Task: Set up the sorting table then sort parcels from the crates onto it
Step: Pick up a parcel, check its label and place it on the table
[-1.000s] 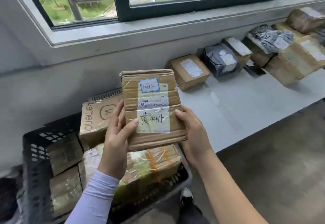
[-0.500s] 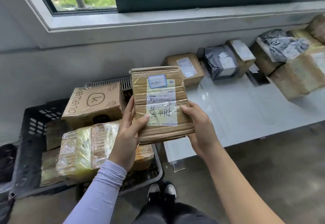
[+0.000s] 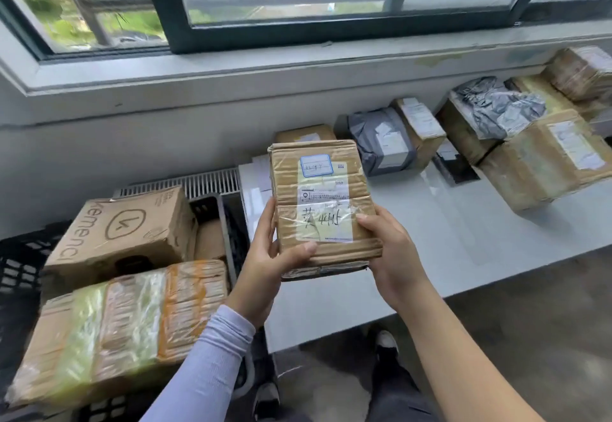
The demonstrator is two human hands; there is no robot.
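I hold a flat brown cardboard parcel (image 3: pixel 323 203) upright in front of me, its label with handwriting facing me. My left hand (image 3: pixel 268 266) grips its lower left edge, thumb across the front. My right hand (image 3: pixel 390 256) grips its lower right edge. The parcel hangs over the left end of the white sorting table (image 3: pixel 440 243). Left of the table stands a black crate (image 3: pixel 20 276) holding a printed cardboard box (image 3: pixel 122 229) and a tape-wrapped parcel (image 3: pixel 119 329).
Along the wall on the table lie several parcels: a small brown box (image 3: pixel 306 133), a grey bag (image 3: pixel 381 140), a brown box (image 3: pixel 420 127), and larger boxes (image 3: pixel 543 157) at the right. A window sill (image 3: pixel 265 70) runs above. My shoes (image 3: pixel 385 345) stand by the table's front edge.
The parcel and both hands have shifted right, from above the crate to above the table's left end. My view turned right and tilted up.
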